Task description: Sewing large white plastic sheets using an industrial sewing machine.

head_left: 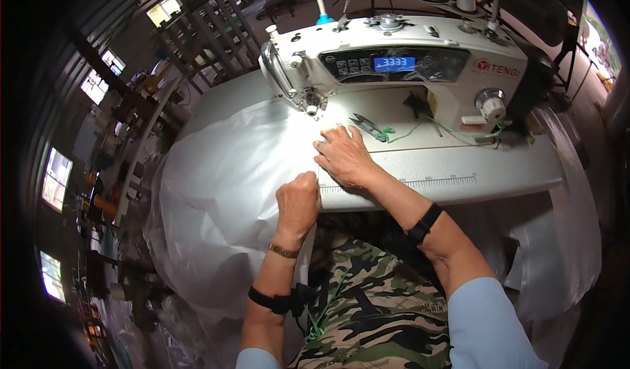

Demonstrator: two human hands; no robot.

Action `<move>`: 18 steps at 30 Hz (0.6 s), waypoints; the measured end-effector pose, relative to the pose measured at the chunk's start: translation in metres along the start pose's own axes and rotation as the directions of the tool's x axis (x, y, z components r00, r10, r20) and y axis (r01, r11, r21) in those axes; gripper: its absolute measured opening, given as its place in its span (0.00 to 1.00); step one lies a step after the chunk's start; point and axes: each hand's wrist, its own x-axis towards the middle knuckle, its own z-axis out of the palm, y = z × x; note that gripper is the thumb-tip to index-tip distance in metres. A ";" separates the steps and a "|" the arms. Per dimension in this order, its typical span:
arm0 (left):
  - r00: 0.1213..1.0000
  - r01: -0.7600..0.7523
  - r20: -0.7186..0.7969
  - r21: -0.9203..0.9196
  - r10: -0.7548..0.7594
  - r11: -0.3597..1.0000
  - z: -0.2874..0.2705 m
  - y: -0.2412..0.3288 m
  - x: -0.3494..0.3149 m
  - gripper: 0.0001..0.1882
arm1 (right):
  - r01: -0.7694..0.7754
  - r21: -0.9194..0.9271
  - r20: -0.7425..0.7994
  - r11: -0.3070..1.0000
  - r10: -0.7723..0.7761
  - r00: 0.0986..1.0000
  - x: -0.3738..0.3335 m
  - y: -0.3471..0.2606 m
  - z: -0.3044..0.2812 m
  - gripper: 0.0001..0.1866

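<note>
This is looking like a sewing workshop or small garment factory. A white industrial sewing machine with a lit blue display (400, 57) is sitting on a pale surface with a printed ruler along its front edge (446, 172), and large sheets of white translucent fabric (223, 192) are spilling over it. Tall metal storage racks (210, 28) are standing behind, and daylight is coming through small windows in a dark wall (56, 179).

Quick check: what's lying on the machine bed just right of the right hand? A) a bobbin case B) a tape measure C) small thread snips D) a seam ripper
C: small thread snips with dark blades lie on the bed beside the right hand, which rests flat on the white fabric.
</note>
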 end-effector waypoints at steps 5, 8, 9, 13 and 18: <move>1.000 -0.009 0.012 -0.003 0.009 1.000 0.014 -0.013 0.042 0.06 | -0.019 -0.047 -0.031 0.999 0.017 0.999 0.004 -0.001 0.004 0.18; 0.999 0.026 0.032 0.031 -0.027 0.999 0.019 -0.018 0.060 0.04 | -0.029 -0.052 -0.044 0.998 0.027 0.999 0.007 -0.002 0.006 0.19; 1.000 0.027 0.009 0.016 -0.027 1.000 0.020 -0.019 0.065 0.02 | -0.040 -0.040 -0.067 0.998 0.037 0.997 0.007 -0.002 0.007 0.19; 0.977 0.202 0.107 -0.172 -0.185 0.964 0.008 -0.018 0.065 0.10 | -0.040 -0.033 -0.086 0.999 0.037 0.996 0.008 -0.001 0.006 0.22; 0.991 0.088 -0.070 -0.288 -0.113 0.954 -0.030 -0.017 -0.012 0.20 | -0.055 0.002 -0.146 0.998 0.055 0.988 0.009 -0.001 0.003 0.20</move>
